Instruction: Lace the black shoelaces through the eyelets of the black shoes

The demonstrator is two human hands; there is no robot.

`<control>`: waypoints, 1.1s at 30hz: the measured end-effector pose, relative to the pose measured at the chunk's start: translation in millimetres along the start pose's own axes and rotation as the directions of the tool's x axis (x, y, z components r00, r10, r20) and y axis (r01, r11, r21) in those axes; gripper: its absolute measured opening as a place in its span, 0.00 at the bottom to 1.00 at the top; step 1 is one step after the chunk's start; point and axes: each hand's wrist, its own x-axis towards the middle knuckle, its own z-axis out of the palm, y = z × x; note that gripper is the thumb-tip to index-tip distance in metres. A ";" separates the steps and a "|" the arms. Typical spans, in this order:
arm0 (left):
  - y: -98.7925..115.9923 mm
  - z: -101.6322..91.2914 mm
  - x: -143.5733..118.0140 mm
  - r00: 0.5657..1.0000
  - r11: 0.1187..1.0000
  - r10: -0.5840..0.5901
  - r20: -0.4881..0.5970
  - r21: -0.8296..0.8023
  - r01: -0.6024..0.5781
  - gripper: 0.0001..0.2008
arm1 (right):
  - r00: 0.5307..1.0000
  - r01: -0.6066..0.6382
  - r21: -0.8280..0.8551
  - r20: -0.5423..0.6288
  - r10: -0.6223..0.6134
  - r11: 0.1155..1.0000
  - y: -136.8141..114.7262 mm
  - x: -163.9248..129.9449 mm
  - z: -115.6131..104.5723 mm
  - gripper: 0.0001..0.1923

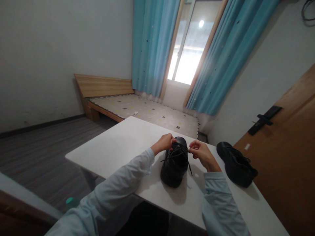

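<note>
Head view. Black shoe (175, 162): upright on the white table (118, 147), near the front edge, toe pointing away. Left hand (164, 143): fingers pinched shut on the laces (179, 151) at the shoe's left side. Right hand (200, 152): fingers closed on a lace end at the right. Second black shoe (236, 164): well apart, near the table's right edge. Risk, judged: uneven pull could slip a lace from the pinch or skew the shoe sideways.
</note>
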 end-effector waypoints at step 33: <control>14.6 -6.0 -10.4 0.872 0.869 0.481 0.093 0.083 -0.488 0.14 | 0.979 0.140 -0.187 0.174 -0.107 0.972 -13.8 -2.4 6.8 0.21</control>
